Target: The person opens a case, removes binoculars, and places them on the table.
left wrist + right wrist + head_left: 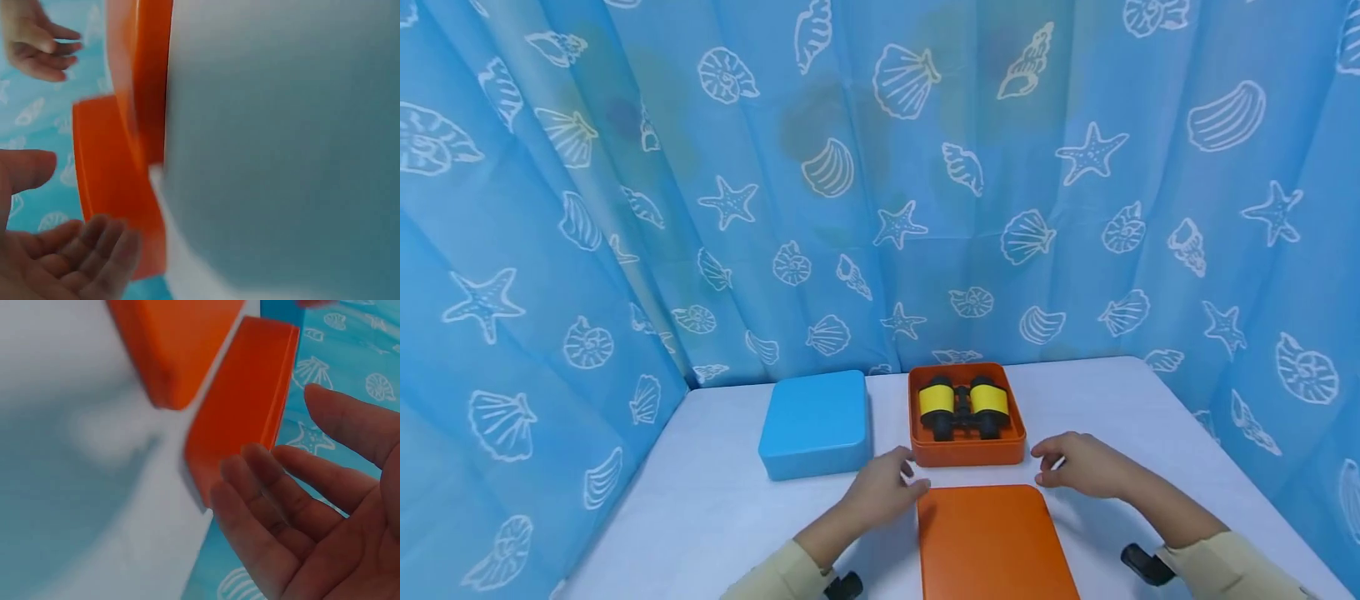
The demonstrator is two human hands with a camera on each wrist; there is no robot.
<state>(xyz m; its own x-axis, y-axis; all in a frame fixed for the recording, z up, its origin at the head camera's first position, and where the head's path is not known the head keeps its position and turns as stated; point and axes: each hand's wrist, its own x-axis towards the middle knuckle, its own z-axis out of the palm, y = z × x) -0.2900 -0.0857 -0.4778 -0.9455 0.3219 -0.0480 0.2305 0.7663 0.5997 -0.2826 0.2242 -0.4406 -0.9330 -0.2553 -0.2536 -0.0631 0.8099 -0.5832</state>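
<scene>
A pair of black and yellow binoculars (991, 399) lies inside an orange box (970, 455), its top uncovered. In front of that box an orange square lid (992, 542) lies on the table with its smooth face up. My left hand (882, 490) hovers by the box's front left corner and the lid's far left corner, fingers loosely bent around nothing. On the other side, my right hand (1086, 467) is held near the box's front right corner, also with nothing in it. In the right wrist view, its fingers (269, 512) overlap the box's side (240, 406).
A closed blue box (816, 425) stands left of the orange box, beyond my left hand. White cloth covers the table (715, 500). Behind and along both sides hangs a blue curtain (865, 208) printed with white shells and starfish.
</scene>
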